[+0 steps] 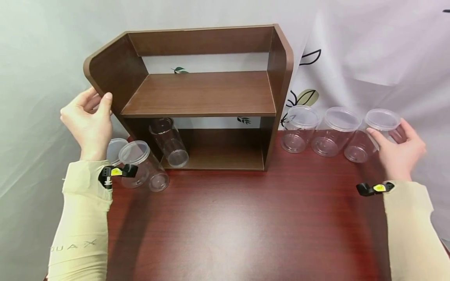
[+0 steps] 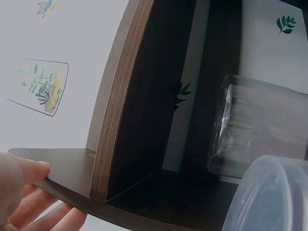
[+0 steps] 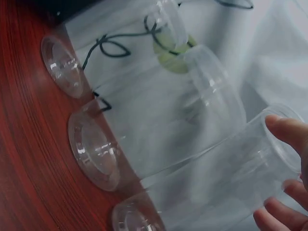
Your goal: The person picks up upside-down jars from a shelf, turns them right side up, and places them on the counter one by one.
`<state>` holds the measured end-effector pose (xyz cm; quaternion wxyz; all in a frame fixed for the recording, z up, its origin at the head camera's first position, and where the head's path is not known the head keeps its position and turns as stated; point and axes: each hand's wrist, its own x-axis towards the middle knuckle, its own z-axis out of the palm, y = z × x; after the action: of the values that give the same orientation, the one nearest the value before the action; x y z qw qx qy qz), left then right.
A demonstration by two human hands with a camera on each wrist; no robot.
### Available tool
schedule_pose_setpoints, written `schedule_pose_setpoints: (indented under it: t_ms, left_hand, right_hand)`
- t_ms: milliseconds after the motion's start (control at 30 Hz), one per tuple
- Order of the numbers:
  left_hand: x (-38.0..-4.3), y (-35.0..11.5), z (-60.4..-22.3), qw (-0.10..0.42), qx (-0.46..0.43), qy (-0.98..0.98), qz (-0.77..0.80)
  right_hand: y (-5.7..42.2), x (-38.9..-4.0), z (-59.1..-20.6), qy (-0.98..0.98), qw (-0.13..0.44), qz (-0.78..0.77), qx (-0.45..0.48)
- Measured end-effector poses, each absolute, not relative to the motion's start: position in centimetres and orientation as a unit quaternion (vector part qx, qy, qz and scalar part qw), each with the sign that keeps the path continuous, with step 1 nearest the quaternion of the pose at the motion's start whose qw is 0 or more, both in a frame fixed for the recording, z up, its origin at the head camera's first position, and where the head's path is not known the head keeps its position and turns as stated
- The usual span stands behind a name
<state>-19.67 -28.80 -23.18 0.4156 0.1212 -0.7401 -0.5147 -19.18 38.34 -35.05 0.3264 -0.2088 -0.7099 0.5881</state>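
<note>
My left hand (image 1: 89,121) grips the front edge of the left side panel of a brown wooden shelf (image 1: 207,93). In the left wrist view, the thumb lies on one face of the panel and the fingers are behind it. At the far right, my right hand (image 1: 402,152) holds a clear plastic jar (image 1: 362,146) by its lidded top, thumb and fingers on opposite sides. That jar stands upright on the table at the end of a row. Beside it are a middle jar (image 1: 330,136) and another jar (image 1: 297,132) close to the shelf.
One clear jar (image 1: 170,144) stands in the shelf's lower compartment, at its left. Two lidded jars, a front one (image 1: 138,152) and one behind (image 1: 114,148), stand left of the shelf near my left wrist. The reddish table (image 1: 246,218) meets a pale patterned cloth (image 1: 351,58) behind.
</note>
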Motion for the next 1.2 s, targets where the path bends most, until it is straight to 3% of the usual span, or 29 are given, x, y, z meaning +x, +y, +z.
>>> schedule_pose_setpoints:
  t_ms: [200, 467, 733, 867, 1000, 1200]
  left_hand:
    - [-19.6, -28.8, -23.2, 0.417, 0.121, -0.742, -0.511]
    - [-19.6, -28.6, -23.1, 0.420, 0.121, -0.741, -0.510]
    - [-19.8, -28.5, -23.2, 0.414, 0.114, -0.738, -0.521]
    - [-19.7, -28.6, -23.2, 0.411, 0.115, -0.740, -0.520]
    - [-19.7, -28.5, -23.2, 0.409, 0.116, -0.738, -0.524]
    - [-19.6, -28.3, -23.1, 0.412, 0.121, -0.741, -0.517]
  right_hand:
    - [38.5, -20.9, -35.5, -0.674, 0.310, 0.638, -0.207]
    - [38.1, -22.8, -35.6, -0.744, 0.286, 0.568, -0.205]
    - [38.3, -22.6, -35.6, -0.773, 0.259, 0.546, -0.194]
    - [37.2, -21.1, -34.6, -0.778, 0.296, 0.525, -0.175]
    - [33.5, -18.2, -31.1, -0.742, 0.358, 0.549, -0.142]
    - [28.0, -13.8, -27.1, -0.620, 0.434, 0.654, -0.002]
